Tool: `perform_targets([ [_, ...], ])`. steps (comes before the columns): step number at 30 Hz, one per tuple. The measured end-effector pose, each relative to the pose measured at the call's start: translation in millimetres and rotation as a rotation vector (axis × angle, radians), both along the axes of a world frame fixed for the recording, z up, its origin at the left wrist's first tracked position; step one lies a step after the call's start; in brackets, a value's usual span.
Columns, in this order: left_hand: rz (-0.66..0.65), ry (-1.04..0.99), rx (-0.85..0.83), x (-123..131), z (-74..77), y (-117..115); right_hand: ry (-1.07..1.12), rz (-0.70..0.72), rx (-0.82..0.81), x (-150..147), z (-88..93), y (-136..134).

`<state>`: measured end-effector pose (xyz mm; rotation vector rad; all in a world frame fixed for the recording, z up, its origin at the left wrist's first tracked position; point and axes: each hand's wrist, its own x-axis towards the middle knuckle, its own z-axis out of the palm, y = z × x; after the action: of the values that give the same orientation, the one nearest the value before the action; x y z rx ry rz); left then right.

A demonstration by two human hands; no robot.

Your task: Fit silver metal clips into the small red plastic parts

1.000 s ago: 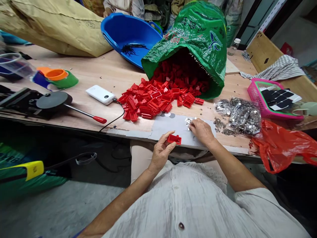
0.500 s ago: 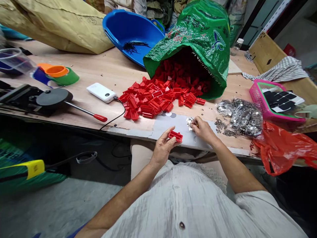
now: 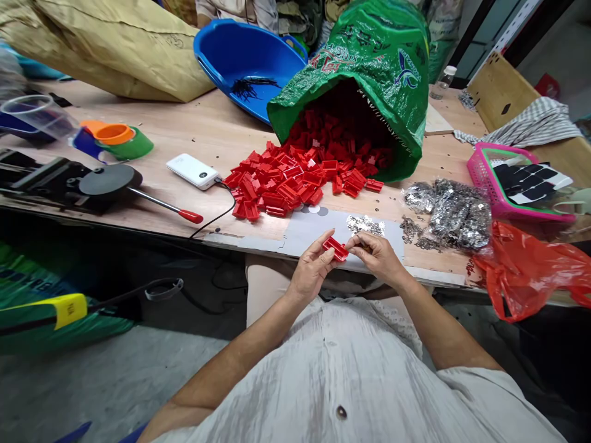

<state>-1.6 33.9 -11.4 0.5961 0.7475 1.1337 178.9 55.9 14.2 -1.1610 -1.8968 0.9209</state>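
A red plastic housing [image 3: 335, 248], a small open-topped rectangular piece, is pinched between the thumb and fingers of my left hand [image 3: 311, 268]. My right hand [image 3: 377, 256] is at the housing's right end, its thumb and fingertips pressed together; whatever they hold is too small to make out. Just beyond my hands, small shiny metal pieces [image 3: 365, 226] lie on a grey sheet [image 3: 300, 232] at the table edge. Further off, a heap of similar red housings [image 3: 277, 184] spills from a green woven sack [image 3: 383, 61].
Clear bags of metal parts [image 3: 457, 212] lie to the right, near a pink basket [image 3: 480, 178] and a red plastic bag [image 3: 535, 264]. A white power bank [image 3: 192, 171], a lever tool [image 3: 111, 179] and a blue basin [image 3: 210, 52] occupy the left and back. Someone sits behind the basin.
My right hand has come from the shiny metal pieces back to the right end of the red housing. My left hand has shifted slightly right and tilted the housing.
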Motion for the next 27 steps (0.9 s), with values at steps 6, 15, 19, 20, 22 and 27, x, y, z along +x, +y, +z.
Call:
perform_targets([
  [6, -0.001, -0.039, -0.037, 2, 4.0, 0, 0.044, 0.063, 0.065, 2, -2.1, -7],
  [15, -0.038, 0.027, 0.055, 4, 8.4, -2, 0.102, 0.111, -0.045, 8, -8.9, -14],
  [19, -0.041, 0.093, 0.098, 4, 5.2, -2, 0.115, 0.049, -0.150, 13, -13.0, -17],
  [20, -0.040, 0.119, 0.118, 4, 3.2, -2, 0.097, 0.031, -0.156, 15, -13.3, -18],
  [22, -0.051, 0.176, 0.174, 2, -1.5, 0, 0.031, 0.021, -0.132, 19, -12.7, -19],
  [27, -0.074, 0.439, 0.422, -7, -13.2, 10, -0.171, 0.025, -0.002, 23, -16.0, -23],
])
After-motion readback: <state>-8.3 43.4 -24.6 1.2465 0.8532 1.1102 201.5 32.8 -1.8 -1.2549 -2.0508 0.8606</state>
